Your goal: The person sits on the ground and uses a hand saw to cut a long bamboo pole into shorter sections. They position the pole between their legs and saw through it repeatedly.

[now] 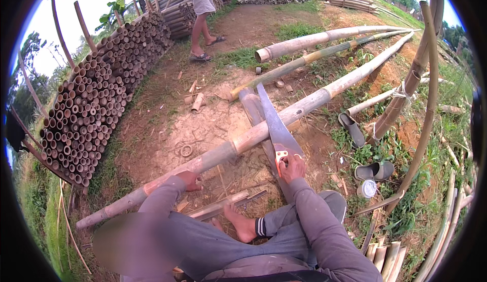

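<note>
A long bamboo pole (208, 161) runs diagonally from the lower left to the upper right, over a darker flat piece of wood or bamboo (252, 105). In my right hand (293, 169) is the orange handle of a handsaw (275, 125). Its wide blade points away from me and crosses the pole to the right of a joint. My left hand (190, 180) rests against the pole's near side, its fingers loosely bent and a little apart, not wrapped round it. Some fingertips are hard to make out.
Cut bamboo tubes (89, 114) are stacked at left; a person (200, 8) stands beyond. More bamboo poles (304, 43) lie ahead. To my right are dark clogs (374, 171), a white-lidded cup (367, 188) and a tied bamboo frame (401, 99). Split bamboo strips (220, 205) lie near my bare foot.
</note>
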### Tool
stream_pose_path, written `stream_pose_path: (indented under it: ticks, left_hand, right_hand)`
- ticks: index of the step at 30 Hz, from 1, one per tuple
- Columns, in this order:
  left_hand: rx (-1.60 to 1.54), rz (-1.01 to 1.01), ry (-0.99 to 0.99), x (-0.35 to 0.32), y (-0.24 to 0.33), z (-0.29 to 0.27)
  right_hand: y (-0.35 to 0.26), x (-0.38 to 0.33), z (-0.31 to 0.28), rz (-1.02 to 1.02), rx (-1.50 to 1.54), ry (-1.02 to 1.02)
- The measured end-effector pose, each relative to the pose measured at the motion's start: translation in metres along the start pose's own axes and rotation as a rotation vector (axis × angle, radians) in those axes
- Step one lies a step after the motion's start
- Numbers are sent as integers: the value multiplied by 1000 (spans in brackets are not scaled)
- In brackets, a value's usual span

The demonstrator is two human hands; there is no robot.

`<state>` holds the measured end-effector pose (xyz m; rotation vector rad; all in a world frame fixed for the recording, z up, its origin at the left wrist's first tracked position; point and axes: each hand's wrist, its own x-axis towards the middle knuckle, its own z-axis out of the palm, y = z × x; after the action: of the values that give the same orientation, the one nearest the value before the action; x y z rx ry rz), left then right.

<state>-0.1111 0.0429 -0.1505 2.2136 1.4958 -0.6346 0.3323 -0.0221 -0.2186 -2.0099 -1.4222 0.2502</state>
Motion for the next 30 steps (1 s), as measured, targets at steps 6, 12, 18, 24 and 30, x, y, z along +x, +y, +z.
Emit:
stream_pose_path:
  ticks: [6,12,18,24,30]
  left_hand:
    - [-35,-6,-27,-6,6,-8]
    - [-41,2,-20,-4,5,-7]
    - [-41,27,19,-7,13,-12]
    - [-283,273,711,-38,105,-85]
    - [-750,694,1120,-108,203,-161]
  right_hand:
    - [0,0,1,7,9,-26]
    - [3,-1,2,-11,3,-26]
    - [-2,0,-3,-93,41,53]
    - [-74,6,-58,-553,271,291]
    - [-181,6,-165,-936,337,482]
